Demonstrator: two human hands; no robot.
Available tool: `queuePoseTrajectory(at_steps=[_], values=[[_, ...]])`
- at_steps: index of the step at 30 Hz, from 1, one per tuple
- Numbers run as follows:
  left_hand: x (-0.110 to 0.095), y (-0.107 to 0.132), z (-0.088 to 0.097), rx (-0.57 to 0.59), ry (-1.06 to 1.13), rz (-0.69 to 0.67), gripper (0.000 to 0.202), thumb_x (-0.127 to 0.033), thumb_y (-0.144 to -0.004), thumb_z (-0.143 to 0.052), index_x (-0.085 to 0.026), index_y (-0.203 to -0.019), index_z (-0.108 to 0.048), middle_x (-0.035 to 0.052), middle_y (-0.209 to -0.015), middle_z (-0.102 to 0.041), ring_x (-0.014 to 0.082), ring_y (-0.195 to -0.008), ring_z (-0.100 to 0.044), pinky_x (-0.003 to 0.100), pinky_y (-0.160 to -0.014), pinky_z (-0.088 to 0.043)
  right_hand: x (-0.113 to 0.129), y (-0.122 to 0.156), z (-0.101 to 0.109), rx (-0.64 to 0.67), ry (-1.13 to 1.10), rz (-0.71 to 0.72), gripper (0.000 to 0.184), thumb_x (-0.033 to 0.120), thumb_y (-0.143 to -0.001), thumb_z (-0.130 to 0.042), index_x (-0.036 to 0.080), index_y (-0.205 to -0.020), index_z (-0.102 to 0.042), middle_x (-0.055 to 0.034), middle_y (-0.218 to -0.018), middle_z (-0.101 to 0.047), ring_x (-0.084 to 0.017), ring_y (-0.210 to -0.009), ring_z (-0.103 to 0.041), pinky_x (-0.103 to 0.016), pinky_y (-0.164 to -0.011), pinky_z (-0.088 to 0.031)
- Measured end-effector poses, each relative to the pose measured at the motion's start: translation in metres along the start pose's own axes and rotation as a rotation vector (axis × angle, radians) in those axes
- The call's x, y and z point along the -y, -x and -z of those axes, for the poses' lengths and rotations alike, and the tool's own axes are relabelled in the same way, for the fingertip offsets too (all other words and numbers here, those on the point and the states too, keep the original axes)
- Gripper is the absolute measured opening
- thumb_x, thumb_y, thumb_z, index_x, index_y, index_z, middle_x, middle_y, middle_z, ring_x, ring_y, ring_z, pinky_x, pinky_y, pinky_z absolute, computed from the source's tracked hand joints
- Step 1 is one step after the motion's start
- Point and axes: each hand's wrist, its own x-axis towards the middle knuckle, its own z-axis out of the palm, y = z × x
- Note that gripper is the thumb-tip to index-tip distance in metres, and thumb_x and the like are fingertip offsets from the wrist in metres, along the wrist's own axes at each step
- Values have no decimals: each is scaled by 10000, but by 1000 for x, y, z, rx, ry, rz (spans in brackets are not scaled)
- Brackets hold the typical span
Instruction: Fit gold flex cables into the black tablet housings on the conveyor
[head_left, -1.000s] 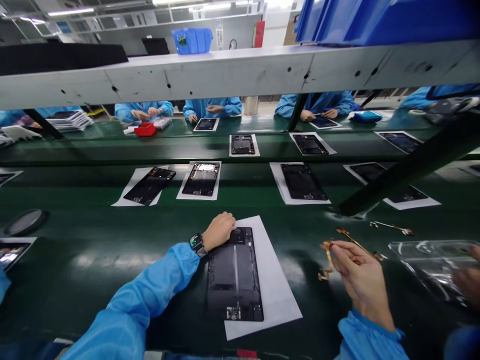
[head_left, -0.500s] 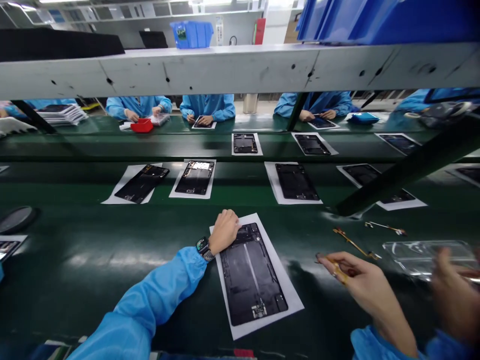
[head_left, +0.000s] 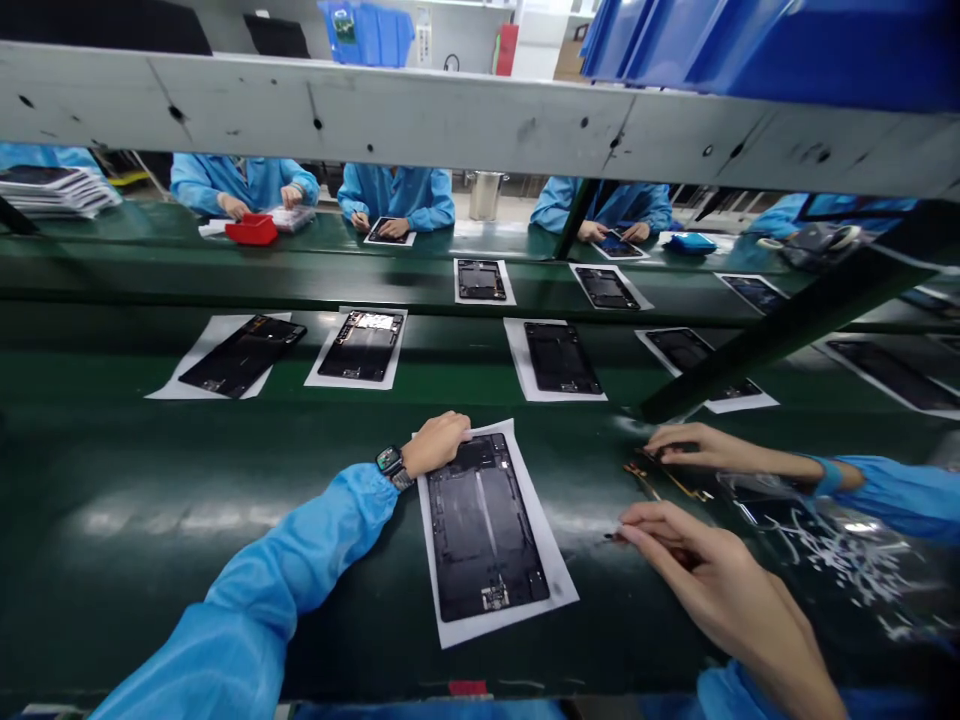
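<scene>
My left hand (head_left: 442,445), a smartwatch (head_left: 390,461) on its wrist, rests with curled fingers at the top edge of a black tablet chassis (head_left: 484,530). The chassis lies on a white paper sheet (head_left: 559,585). My right hand (head_left: 712,580) pinches a thin dark strip, probably a flex cable (head_left: 619,537), partly hidden by my fingers. Just above it lie gold flex cables (head_left: 664,480). A co-worker's hand (head_left: 712,450) in a blue sleeve reaches in from the right over those cables, beside a transparent plastic tray (head_left: 832,545).
A green conveyor belt (head_left: 187,480) carries several black chassis on paper sheets. A grey beam (head_left: 480,115) crosses overhead, with blue bins (head_left: 727,40) above it. Dark diagonal struts (head_left: 787,320) stand at the right. Several workers in blue sit across the line.
A co-worker's hand now reaches left over the gold cables. My right hand has moved left and lower. The view has tilted, and the chassis and its sheet appear straighter under my left hand.
</scene>
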Motion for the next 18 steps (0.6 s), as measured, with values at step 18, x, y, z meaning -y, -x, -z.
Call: queuePoseTrajectory(at_steps=[18], values=[[-94,103,1,-123,542,145,437,-180,-897,-581,-179,-1306,-427,12,-867,-666,173,-831,-629,310,-805,-492,53,-119,-76,439,-194,105,219,356,-850,-591,173,-846,-712,-34,-777,-716,-155,-673,-611,-253,-622,-448]])
